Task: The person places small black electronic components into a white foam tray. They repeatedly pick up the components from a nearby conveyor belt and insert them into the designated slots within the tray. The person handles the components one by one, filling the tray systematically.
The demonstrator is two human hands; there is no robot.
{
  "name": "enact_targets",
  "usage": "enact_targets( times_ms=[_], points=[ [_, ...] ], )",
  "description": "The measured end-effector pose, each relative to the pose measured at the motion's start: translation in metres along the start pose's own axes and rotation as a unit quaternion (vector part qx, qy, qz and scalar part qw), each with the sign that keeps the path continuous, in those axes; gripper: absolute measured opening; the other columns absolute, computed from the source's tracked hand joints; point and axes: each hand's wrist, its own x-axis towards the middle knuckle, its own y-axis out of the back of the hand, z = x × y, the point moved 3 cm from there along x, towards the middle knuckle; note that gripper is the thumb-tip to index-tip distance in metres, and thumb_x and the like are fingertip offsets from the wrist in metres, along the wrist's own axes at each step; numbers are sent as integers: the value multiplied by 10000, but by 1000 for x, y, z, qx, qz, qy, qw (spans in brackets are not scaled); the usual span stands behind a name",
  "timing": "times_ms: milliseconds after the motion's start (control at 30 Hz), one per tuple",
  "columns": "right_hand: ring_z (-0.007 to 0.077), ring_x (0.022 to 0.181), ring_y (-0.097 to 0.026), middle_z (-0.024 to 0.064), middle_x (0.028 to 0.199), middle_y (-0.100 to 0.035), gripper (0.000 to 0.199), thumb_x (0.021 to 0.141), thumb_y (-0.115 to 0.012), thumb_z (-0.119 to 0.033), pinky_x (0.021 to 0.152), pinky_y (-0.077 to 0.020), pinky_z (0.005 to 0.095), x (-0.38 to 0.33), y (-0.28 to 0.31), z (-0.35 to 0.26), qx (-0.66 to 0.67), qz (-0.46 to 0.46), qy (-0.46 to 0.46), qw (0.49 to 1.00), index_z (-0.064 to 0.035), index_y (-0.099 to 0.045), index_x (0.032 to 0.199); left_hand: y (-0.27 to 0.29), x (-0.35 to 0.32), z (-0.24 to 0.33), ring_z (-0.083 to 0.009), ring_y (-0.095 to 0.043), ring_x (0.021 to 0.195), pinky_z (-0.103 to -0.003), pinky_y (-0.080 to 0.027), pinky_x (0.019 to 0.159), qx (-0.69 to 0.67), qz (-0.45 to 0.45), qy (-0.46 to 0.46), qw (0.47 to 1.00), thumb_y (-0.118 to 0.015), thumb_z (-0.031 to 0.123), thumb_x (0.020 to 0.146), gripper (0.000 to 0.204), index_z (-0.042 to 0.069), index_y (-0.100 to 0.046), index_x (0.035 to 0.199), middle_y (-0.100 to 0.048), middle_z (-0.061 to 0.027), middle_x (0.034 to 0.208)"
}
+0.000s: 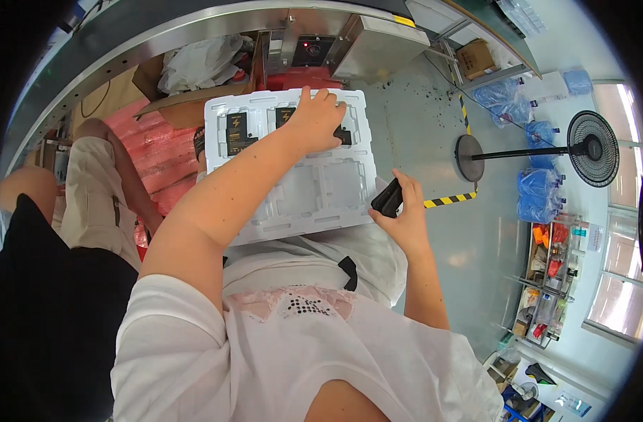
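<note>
In the head view, a white moulded plastic tray lies in front of the person's lap, its near edge just above the pale trousers. Its far row carries flat black batteries: an L-shaped battery with a gold lightning mark at the left, a middle battery partly covered by the forearm and fingers, and a right battery mostly beneath the hand. The near row's recesses are bare.

The left hand reaches across the tray with its fingers spread over the right battery; whether they grip it cannot be told. The right hand, just beside the tray's right edge, grasps a small stack of black flat pieces between thumb and fingers.

Beyond the tray, a cardboard box holds white plastic bags, near pink bubble wrap. On the left sits a co-worker in beige shorts. On the right, a black pedestal fan stands near yellow-and-black floor tape.
</note>
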Motion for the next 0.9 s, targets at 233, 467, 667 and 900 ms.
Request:
enact_targets(
  times_ms=[233, 467, 667, 900],
  points=[
    [356, 1096, -445, 192, 1182, -440, 783, 572, -780, -133, 939, -387, 398, 5, -13, -29, 50, -30, 49, 997, -58, -420, 1263, -8, -41, -13, -267, -373, 1220, -552, -251, 1009, -57, 152, 26, 986, -717, 300, 687, 555, 100, -540, 1173, -466, -96, 1227],
    [351, 1111, -430, 185, 1186, -431, 785, 581, -774, -133, 946, -378, 389, 17, -27, -52, 55, -92, 89, 990, -53, -412, 1273, -24, -33, -12, -253, -303, 1296, -577, -233, 1022, -33, 170, 2, 985, -669, 251, 743, 455, 120, -560, 1164, -436, -56, 1302],
    [344, 1107, -432, 182, 1189, -429, 782, 578, -773, -127, 931, -384, 389, 7, -34, -49, 72, -92, 84, 990, -52, -417, 1271, -15, -36, -17, -250, -280, 1323, -558, -211, 1044, -83, 153, 50, 983, -601, 154, 801, 320, 115, -595, 1118, -409, -55, 1350],
    [331, 1097, -440, 171, 1188, -433, 780, 582, -770, -135, 919, -392, 378, 3, -41, -52, 62, -109, 102, 987, -66, -418, 1275, -18, -107, -29, -242, -305, 1312, -545, -220, 1035, 22, 67, 46, 996, -552, 225, 846, 358, 41, -553, 1153, -400, -71, 1365]
  ],
)
